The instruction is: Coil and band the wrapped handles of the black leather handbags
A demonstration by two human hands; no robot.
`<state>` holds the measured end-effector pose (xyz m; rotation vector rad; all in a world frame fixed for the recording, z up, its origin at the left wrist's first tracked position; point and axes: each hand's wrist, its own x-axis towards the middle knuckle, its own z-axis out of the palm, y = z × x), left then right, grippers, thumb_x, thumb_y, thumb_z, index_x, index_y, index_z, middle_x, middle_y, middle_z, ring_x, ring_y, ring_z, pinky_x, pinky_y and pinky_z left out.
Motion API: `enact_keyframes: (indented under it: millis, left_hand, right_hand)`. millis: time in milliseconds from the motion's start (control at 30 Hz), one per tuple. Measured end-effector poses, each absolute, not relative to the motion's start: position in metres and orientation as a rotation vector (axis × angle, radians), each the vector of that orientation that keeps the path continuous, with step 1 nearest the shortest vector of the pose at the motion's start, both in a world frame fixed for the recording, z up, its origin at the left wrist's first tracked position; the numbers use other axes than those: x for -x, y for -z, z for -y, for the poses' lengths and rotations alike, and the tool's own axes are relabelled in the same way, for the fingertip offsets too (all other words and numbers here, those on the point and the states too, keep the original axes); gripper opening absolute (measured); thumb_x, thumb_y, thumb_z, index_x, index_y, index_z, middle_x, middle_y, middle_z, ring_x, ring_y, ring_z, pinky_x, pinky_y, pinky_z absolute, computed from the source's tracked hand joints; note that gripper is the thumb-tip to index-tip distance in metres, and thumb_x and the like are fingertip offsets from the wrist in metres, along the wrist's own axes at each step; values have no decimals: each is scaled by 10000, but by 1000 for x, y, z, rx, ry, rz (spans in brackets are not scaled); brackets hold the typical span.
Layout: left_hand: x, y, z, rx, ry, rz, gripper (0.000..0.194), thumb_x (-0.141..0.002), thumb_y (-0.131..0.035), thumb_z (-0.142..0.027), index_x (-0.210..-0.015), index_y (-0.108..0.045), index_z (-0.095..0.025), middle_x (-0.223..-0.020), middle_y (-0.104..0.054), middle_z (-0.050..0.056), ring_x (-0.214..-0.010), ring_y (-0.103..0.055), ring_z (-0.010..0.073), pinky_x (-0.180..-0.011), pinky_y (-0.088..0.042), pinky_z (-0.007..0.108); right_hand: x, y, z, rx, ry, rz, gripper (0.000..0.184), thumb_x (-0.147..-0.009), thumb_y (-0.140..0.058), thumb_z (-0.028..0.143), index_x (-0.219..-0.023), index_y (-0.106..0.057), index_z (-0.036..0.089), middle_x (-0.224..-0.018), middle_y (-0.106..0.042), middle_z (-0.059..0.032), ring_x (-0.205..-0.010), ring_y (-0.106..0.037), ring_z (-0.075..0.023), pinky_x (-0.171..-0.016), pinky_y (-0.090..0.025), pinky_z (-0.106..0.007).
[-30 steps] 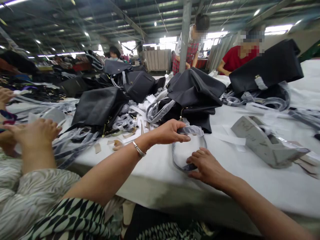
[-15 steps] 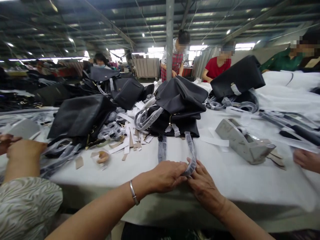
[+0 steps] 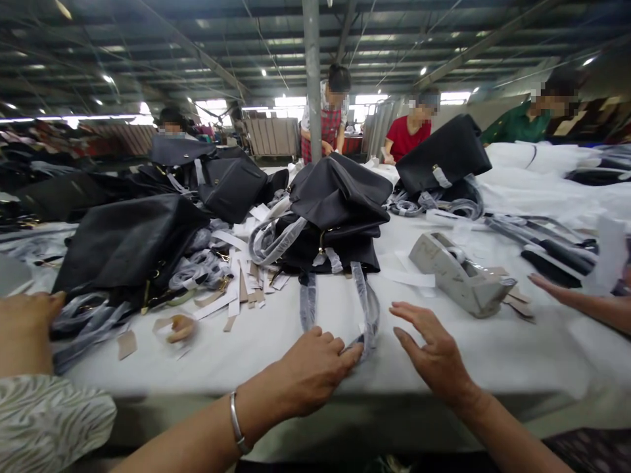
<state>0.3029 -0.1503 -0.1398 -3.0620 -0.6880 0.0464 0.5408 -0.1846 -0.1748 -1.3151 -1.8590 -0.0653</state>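
The film-wrapped handle loop of a black handbag is pinched at its near end by the left hand, close to the table's front edge; the loop is thereby drawn taut toward the worker while the bag itself is left lying at mid-table. The right hand is held just beside the loop, fingers spread, grasping nothing and apart from it. A grey tape dispenser is set within reach on the right of the white-covered table. Paper strips are scattered left of the bag. A neighbour's hand is seen at far left, another hand at far right.
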Motion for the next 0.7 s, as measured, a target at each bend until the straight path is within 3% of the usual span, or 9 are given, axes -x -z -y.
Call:
enact_keyframes:
  millis: [67, 167, 233, 300, 400, 533, 700]
  left_hand:
    - [-303, 135, 153, 3076, -52, 684, 455, -882, -466, -210, -1329, -379, -204, -915, -624, 64, -767, -580, 213, -683, -422, 339]
    - [-306, 129, 151, 3147, -46, 766, 265, -949, -398, -322, -1170, -514, -230, -900, -630, 57, -758, -591, 203, -659, -419, 315]
    - [-308, 129, 145, 3243, -44, 904, 324, -980, -315, -412, -1015, -576, -223, -877, -642, 50, -764, -605, 197, -652, -419, 294]
    - [-310, 129, 136, 3294, 2, 1168, 364, -985, -284, -421, -980, -579, -207, -883, -658, 51, -778, -619, 193, -645, -421, 276]
    - [-316, 128, 122, 3263, -32, 1438, 285, -917, -431, -401, -1046, -568, -186, -902, -673, 65, -774, -634, 202, -609, -422, 259]
    - [-331, 124, 112, 3229, -429, 1253, 282, -762, -600, -436, -877, -623, -179, -828, -679, 74, -745, -644, 239, -572, -425, 264]
    - [-341, 129, 112, 3216, -579, 1123, 225, -743, -579, -366, -861, -629, -181, -842, -692, 92, -750, -654, 268, -558, -452, 295]
  right_hand:
    - [-544, 158, 183, 1239, 66, 2071, 407, -874, -452, 118, -1253, -551, 230, -1284, -571, -86, -1254, -459, -249, -1032, -422, -449]
    - [-537, 141, 176, 1106, -62, 2502, 446, -817, -492, 98, -1230, -577, 246, -1328, -546, -51, -1318, -382, -254, -1077, -355, -447]
    - [-532, 135, 169, 1057, -137, 2666, 384, -792, -543, 124, -1146, -621, 251, -1205, -623, -43, -1249, -455, -254, -1086, -314, -465]
    - [-530, 132, 162, 1035, -159, 2720, 316, -791, -570, 142, -1082, -642, 245, -1077, -663, -40, -1151, -522, -236, -1078, -297, -457]
    - [-535, 128, 155, 1013, -132, 2737, 206, -814, -569, 149, -980, -662, 227, -1042, -650, -45, -1029, -557, -196, -1027, -324, -396]
    - [-536, 125, 154, 971, -94, 2843, 130, -843, -542, 171, -779, -648, 210, -842, -626, -30, -854, -544, -173, -952, -340, -366]
    - [-534, 127, 159, 987, -109, 2872, 189, -902, -487, 192, -775, -625, 211, -784, -591, -26, -816, -514, -176, -912, -337, -361]
